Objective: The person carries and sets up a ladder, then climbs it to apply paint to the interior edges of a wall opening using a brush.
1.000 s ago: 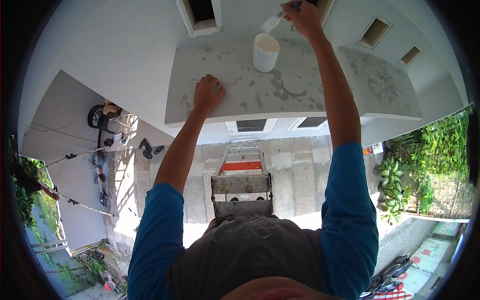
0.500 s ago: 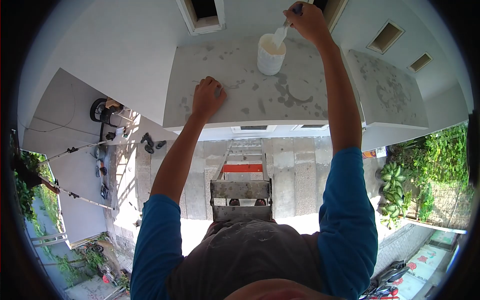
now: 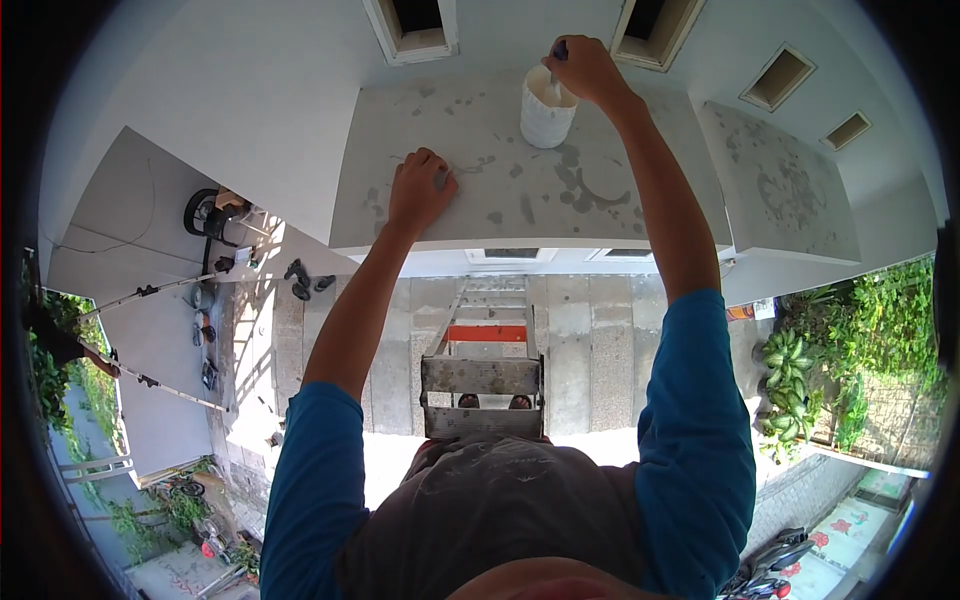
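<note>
My right hand (image 3: 584, 68) grips a paintbrush (image 3: 554, 84) by its dark handle. The brush points down into a white plastic tub (image 3: 547, 118), and its bristles are hidden inside. That tub stands upright on a grey concrete ledge (image 3: 470, 205) marked with dark wet spots. To the left, my left hand (image 3: 422, 190) rests on the ledge with its fingers bent and a gap between thumb and fingers. I see nothing held in it.
Below me is a stepladder (image 3: 482, 376) with my feet on it. Small recessed openings (image 3: 660, 30) sit in the white wall above the ledge. Far left, a person's arm (image 3: 100, 362) is near long poles (image 3: 150, 290). Plants (image 3: 787, 375) grow at the right.
My right hand has moved down and left, lowering the paintbrush deeper into the tub. The left hand stays on the ledge.
</note>
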`<state>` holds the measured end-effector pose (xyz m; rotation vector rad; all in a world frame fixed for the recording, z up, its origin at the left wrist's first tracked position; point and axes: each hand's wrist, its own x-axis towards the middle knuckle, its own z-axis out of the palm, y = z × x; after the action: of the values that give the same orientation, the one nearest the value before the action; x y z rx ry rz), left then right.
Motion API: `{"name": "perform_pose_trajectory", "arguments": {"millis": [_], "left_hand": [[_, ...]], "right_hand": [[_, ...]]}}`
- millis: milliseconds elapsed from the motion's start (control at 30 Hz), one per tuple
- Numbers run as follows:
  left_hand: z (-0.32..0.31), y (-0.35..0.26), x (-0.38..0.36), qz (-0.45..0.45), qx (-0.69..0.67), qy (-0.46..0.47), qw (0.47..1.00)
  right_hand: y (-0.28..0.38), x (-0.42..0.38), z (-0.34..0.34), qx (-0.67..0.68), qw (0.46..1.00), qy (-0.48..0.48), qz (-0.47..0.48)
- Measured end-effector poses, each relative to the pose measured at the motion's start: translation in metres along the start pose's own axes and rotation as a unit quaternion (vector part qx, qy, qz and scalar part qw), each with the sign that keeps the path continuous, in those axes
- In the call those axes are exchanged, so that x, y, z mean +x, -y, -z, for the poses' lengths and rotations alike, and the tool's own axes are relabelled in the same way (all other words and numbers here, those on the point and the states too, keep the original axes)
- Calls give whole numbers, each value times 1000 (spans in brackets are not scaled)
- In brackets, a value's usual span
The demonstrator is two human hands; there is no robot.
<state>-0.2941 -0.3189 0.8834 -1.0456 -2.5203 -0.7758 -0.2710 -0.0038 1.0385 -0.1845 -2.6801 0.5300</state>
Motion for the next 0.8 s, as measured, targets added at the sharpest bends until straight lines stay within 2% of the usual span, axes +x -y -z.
{"name": "perform_pose_trajectory", "arguments": {"millis": [133,333,400,533,600,633,700,800], "left_hand": [[2,-2,0,-1,5,-3,1000],[1,-1,-1,1,0,5,1000],[1,-1,-1,-1,7,-1,1000],[0,0,0,4,3,2,1000],[0,0,0,7,1,10,1000],[0,0,-1,9,0,8,1000],[1,0,-1,7,7,12,1000],[1,1,-2,-1,3,9,1000]], "right_hand": [[-2,-2,-1,-1,1000,6,-8],[-18,-14,31,126,985,-93,-67],[-25,-19,39,260,951,-128,-105],[-42,-27,38,321,918,-189,-137],[-43,-36,39,405,870,-223,-175],[-45,-38,40,404,871,-221,-173],[-46,-38,42,470,825,-264,-167],[-40,-36,48,475,822,-262,-175]]}}
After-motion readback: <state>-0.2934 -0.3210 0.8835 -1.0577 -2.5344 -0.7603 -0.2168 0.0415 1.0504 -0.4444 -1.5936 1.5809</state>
